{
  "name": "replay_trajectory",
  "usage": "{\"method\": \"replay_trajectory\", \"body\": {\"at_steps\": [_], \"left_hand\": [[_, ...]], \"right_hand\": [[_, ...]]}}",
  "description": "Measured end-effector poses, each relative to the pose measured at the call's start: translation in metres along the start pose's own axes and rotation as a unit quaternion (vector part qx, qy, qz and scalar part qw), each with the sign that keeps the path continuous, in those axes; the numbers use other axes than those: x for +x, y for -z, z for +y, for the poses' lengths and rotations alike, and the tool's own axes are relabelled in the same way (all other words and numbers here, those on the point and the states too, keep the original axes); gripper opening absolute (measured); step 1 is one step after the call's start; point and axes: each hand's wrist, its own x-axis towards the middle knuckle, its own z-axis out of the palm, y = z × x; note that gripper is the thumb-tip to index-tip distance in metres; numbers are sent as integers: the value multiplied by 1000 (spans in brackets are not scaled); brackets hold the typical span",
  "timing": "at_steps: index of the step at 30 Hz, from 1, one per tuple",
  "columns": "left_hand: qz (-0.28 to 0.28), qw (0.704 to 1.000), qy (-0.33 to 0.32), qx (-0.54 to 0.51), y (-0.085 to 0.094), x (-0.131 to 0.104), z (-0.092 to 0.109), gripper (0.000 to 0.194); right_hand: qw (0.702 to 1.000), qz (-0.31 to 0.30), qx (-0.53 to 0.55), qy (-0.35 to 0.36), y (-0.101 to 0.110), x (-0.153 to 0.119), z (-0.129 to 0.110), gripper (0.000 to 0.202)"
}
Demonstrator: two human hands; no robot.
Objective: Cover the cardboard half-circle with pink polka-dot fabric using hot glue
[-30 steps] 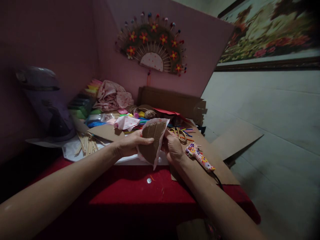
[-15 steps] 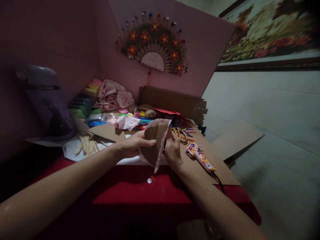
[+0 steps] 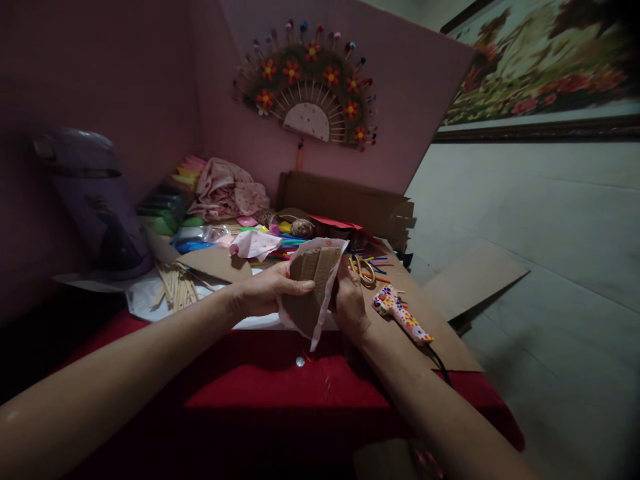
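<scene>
My left hand (image 3: 267, 290) grips a piece of brown corrugated cardboard (image 3: 317, 300), its thumb lying across the bare face. Pale pink cloth (image 3: 321, 313) lines the back of the cardboard and sticks out past its edges. At the right edge, my right hand (image 3: 351, 303) is closed against the cloth; its fingertips are mostly hidden behind the piece. Both hands hold it up above the front of the table. Gold-handled scissors (image 3: 367, 275) lie just beyond my right hand. A flower-patterned glue gun (image 3: 403, 315) rests on cardboard to the right.
Wooden sticks (image 3: 179, 290) lie on white material at left, near a purple flask (image 3: 100, 207). Crumpled pink cloth (image 3: 227, 190), twine and colourful pipe cleaners fill the back. A decorated fan (image 3: 310, 87) hangs on the pink panel. A small white disc (image 3: 300, 361) lies on the red tablecloth (image 3: 240, 377).
The cardboard piece has turned slightly, and its top right corner now reaches further right. My right hand has shifted a little right along the cloth edge. My left hand keeps its grip.
</scene>
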Motion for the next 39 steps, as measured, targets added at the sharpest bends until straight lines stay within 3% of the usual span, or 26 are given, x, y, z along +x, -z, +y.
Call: {"method": "replay_trajectory", "body": {"at_steps": [7, 18, 24, 29, 35, 39], "left_hand": [[16, 1000, 6, 3, -4, 1, -5, 31], [46, 999, -18, 2, -13, 2, -11, 31], [61, 997, -51, -1, -16, 6, -18, 28], [44, 999, -25, 1, -13, 5, -14, 27], [18, 1000, 4, 7, -3, 2, -7, 22], [24, 999, 11, 34, 0, 3, -8, 25]], "right_hand": [[982, 77, -121, 126, 4, 1, 7, 51], [952, 140, -201, 183, 2, 1, 11, 51], [932, 158, -277, 175, 4, 2, 12, 55], [955, 150, -199, 160, 3, 4, 5, 54], [993, 111, 26, -9, 5, 15, -2, 50], [994, 73, 68, -35, 6, 16, 0, 39]]}}
